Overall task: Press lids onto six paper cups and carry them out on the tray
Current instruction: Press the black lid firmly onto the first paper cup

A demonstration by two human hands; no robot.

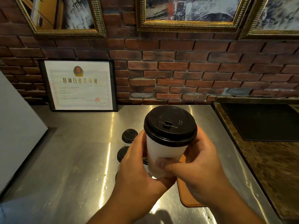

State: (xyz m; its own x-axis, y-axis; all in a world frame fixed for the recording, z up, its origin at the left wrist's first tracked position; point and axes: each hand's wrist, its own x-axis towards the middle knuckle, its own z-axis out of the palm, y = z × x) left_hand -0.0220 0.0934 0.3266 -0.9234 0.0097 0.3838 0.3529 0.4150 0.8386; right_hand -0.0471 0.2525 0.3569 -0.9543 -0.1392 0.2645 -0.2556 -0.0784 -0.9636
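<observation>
Above counter (72,159) — lidded cup (163,152) btwn L hand (137,168), R hand (200,173).

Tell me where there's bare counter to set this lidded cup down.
Bare steel counter lies left, between the white panel and the loose lids, and behind the cup, along the brick wall between the framed certificate and the stone worktop. It is crowded beneath the left hand, with lids, and the right hand, with the tray.
</observation>
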